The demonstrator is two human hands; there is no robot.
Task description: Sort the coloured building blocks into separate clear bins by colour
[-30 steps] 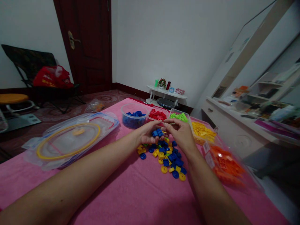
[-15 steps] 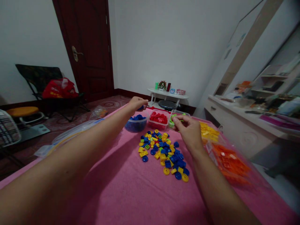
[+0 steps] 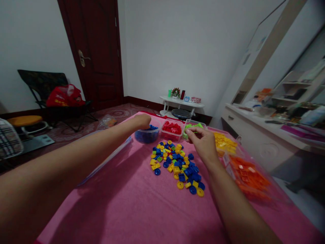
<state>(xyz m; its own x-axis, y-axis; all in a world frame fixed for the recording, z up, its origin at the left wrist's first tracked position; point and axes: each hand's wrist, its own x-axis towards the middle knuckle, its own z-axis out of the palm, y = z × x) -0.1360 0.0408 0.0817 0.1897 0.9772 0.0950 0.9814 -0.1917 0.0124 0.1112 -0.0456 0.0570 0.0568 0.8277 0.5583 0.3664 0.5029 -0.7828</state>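
Note:
My left hand is at the left rim of a clear round tub of blue building bricks. Its fingers point down and are hidden, so their grip does not show. My right hand hovers by the near side of a clear box of light green bricks. Its thumb and fingers are curled together; whatever is between them cannot be made out. Between my forearms lies a loose pile of mixed bricks, mostly blue and yellow, with some green and red, and round wheel-like pieces.
A box of red bricks stands between the blue and green ones. Yellow bricks and a clear container of orange bricks line the right side of the pink cloth. A clear plastic lid lies under my left forearm.
My left hand, which had a blue brick under its fingers, has moved left and down to the blue tub. The right hand has hardly moved. The clear plastic at left has shifted.

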